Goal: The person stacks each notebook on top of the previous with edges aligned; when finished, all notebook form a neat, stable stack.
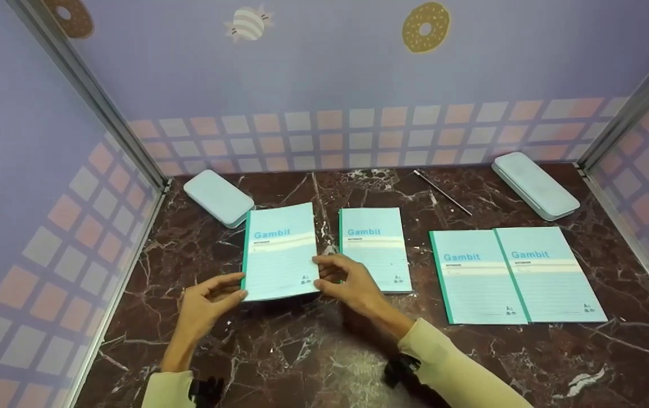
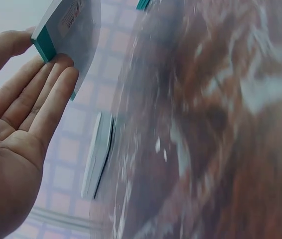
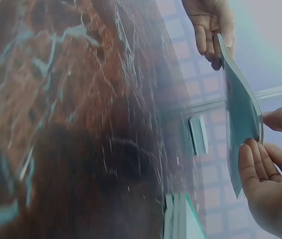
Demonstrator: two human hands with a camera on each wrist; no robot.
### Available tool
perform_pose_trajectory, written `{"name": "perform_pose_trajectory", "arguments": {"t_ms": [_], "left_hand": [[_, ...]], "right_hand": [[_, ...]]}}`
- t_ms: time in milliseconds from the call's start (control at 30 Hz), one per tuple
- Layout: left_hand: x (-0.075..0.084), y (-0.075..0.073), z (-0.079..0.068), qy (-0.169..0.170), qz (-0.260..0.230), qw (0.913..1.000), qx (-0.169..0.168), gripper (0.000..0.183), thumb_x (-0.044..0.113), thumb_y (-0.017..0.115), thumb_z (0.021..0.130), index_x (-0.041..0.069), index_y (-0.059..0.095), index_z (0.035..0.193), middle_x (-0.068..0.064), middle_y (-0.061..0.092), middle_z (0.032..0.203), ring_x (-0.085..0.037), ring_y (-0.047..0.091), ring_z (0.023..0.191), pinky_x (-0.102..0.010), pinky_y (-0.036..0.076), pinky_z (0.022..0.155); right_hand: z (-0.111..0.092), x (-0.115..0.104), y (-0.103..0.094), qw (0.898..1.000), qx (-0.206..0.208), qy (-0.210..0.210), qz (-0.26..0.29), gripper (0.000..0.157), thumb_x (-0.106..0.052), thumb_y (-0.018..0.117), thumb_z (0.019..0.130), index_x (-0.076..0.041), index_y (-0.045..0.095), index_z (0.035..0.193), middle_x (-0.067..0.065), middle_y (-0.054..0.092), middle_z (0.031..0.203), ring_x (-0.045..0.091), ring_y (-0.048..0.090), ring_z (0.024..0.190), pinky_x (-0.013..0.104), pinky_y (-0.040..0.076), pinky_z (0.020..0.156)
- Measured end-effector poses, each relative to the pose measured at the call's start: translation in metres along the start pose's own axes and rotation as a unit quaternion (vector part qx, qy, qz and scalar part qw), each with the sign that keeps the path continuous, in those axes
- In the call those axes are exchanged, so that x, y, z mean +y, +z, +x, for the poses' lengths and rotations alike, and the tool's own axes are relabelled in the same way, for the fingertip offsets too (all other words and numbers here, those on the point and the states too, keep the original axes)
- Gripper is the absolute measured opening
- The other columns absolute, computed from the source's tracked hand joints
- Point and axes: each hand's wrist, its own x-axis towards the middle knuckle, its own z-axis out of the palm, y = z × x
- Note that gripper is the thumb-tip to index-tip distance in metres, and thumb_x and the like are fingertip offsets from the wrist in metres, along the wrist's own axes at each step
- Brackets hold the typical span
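Right sleeve [image 1: 460,367], notebook [image 1: 281,258] lengthwise, top away

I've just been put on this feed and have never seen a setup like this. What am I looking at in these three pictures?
There is no robot here: a person works with a bare left hand and right hand. The wide picture comes from a head camera looking forward and down; the two tilted ones come from cameras on each wrist.

Both hands pinch the held notebook by its opposite side edges, raised off the marbled table. On the table lie a middle notebook, two more notebooks at the right, a pale case at far left, another at far right, and a thin stick, perhaps a pencil.
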Motion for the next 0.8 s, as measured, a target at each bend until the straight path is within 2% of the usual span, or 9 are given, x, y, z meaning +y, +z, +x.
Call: {"name": "perform_pose_trajectory", "arguments": {"t_ms": [267,567,800], "left_hand": [[0.005,0.027,0.014,0.032,-0.014,0.9992,-0.017,0.036,-0.009,0.081,0.089,-0.007,0.075,0.124,-0.022,0.075,0.116,-0.018,0.074,0.101,-0.03,0.062,0.087],[0.007,0.063,0.027,0.048,-0.036,0.9976,-0.033,0.035,-0.006,0.083,0.088,-0.006,0.076,0.122,-0.022,0.076,0.114,-0.026,0.075,0.101,-0.033,0.063,0.088],[0.005,0.092,0.034,0.049,-0.035,0.997,-0.048,0.036,-0.001,0.085,0.089,-0.003,0.077,0.123,-0.019,0.077,0.112,-0.034,0.076,0.101,-0.035,0.063,0.088]], "right_hand": [[-0.014,-0.002,-0.028,0.999,0.006,-0.039,-0.012,0.047,0.0,0.079,0.095,0.009,0.064,0.139,0.021,0.065,0.118,0.036,0.067,0.106,0.04,0.058,0.1],[-0.031,-0.003,-0.059,0.998,0.034,-0.024,-0.047,0.047,-0.001,0.079,0.095,0.007,0.065,0.138,0.017,0.066,0.114,0.033,0.066,0.108,0.038,0.057,0.102],[-0.045,0.0,-0.084,0.996,0.046,-0.038,-0.066,0.046,0.003,0.078,0.095,0.009,0.064,0.138,0.02,0.067,0.115,0.029,0.067,0.107,0.034,0.058,0.098]]}}
